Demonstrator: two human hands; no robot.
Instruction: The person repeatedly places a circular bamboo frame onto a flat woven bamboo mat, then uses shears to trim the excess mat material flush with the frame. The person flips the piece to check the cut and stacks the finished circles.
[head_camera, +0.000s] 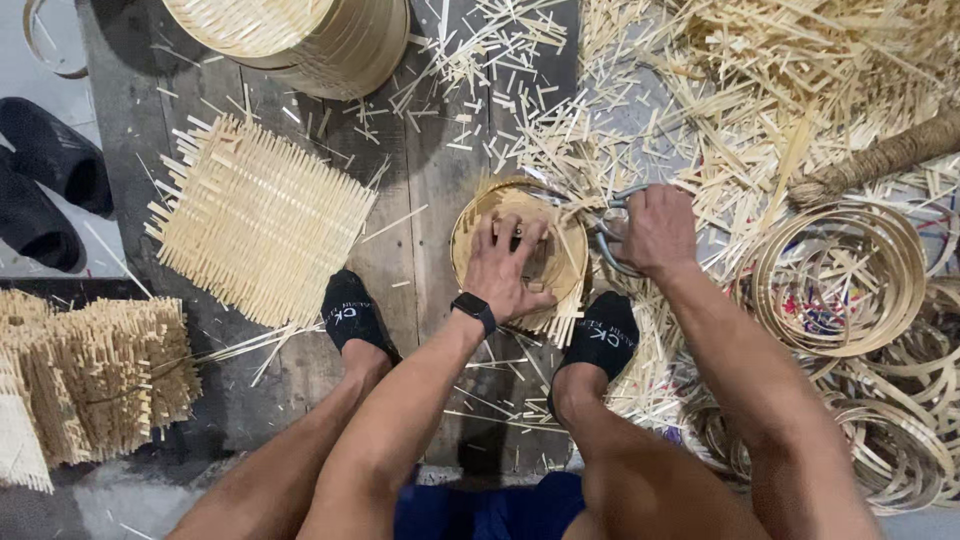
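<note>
Bare knees and forearms fill the bottom of the view, with two black-socked feet planted on a dark plank floor. Between the feet sits a small round woven bamboo basket, its rim facing up. Free floor is scarce: loose bamboo offcuts litter the planks above the basket, a flat woven mat lies to the left, a stack of such mats sits further left, and coiled bamboo hoops crowd the right side. A larger finished basket stands at the top edge.

Left hand, a dark watch on its wrist, lies palm-down over the basket's opening, fingers spread and pressing on the weave, the thumb out toward the near rim. Right hand is closed in a fist around the handles of metal shears, just beside the basket's right rim; the blades reach to the rim's upper edge. Both forearms stretch forward from the body, elbows above the knees
</note>
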